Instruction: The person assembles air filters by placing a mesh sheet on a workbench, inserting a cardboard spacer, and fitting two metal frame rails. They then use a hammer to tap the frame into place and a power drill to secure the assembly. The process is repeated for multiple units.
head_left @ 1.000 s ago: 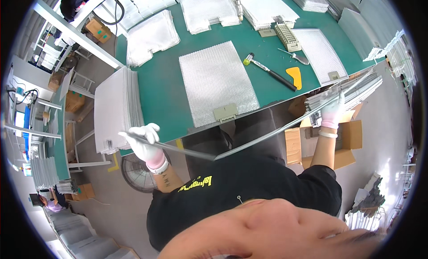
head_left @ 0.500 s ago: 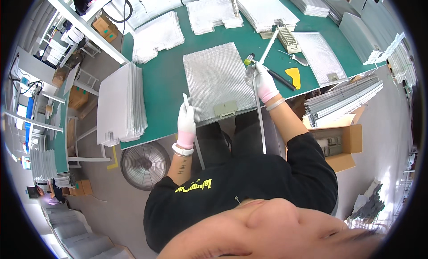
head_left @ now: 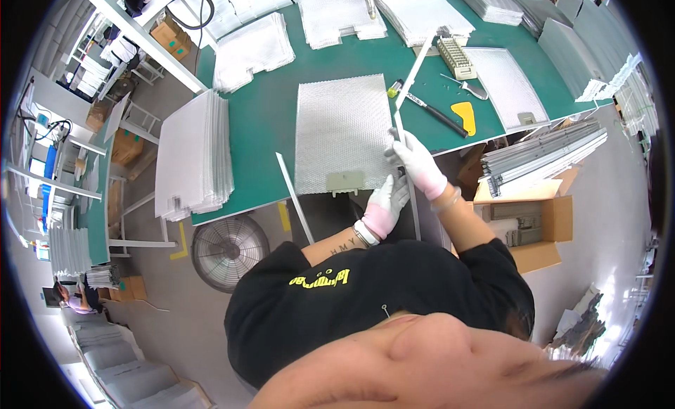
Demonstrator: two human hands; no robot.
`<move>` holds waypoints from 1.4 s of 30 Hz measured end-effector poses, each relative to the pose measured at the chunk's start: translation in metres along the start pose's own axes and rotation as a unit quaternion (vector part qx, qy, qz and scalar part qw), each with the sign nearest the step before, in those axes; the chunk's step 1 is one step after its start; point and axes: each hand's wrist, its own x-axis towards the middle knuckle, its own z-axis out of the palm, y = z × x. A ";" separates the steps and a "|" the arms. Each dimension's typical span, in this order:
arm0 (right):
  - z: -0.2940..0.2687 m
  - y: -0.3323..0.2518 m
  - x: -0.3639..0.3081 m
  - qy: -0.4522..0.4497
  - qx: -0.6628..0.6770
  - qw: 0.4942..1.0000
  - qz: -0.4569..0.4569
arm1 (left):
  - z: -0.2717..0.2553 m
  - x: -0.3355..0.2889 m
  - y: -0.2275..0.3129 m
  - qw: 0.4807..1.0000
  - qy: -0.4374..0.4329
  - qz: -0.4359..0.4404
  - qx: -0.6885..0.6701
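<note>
A grey mesh panel [head_left: 341, 131] lies before me on the green table [head_left: 261, 135], a beige plastic tab [head_left: 344, 182] at its near edge. My right hand [head_left: 420, 163], in a white glove, has its fingers closed round a thin white strip [head_left: 413, 215] along the panel's right edge. My left hand [head_left: 388, 203], also gloved, is at the panel's near right corner, its fingers closed against the same strip; their tips are partly hidden. A second white strip [head_left: 294, 198] leans by the panel's near left corner, untouched. Another white length [head_left: 416, 70] slants beyond my right hand.
A black-handled hammer [head_left: 444, 119], a yellow scraper [head_left: 463, 118], a screwdriver [head_left: 398, 87] and a beige slotted block [head_left: 457, 59] lie to the right. Stacked panels [head_left: 193, 156] stand at left. An open carton [head_left: 524, 229] and a floor fan [head_left: 230, 253] are below.
My left hand has moved right from the panel's left side to its near right corner, leaving the left strip. My right hand has slid nearer along the right edge.
</note>
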 end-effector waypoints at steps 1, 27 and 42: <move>0.007 -0.009 -0.016 0.056 -0.014 0.998 -0.018 | 0.005 0.002 0.002 1.000 0.021 0.015 0.000; 0.016 0.030 0.006 -0.009 0.186 0.982 0.016 | 0.003 0.110 0.093 0.977 -0.051 0.174 0.113; 0.028 0.021 0.001 -0.005 0.164 0.985 0.047 | -0.004 0.117 0.097 0.882 0.006 0.264 0.391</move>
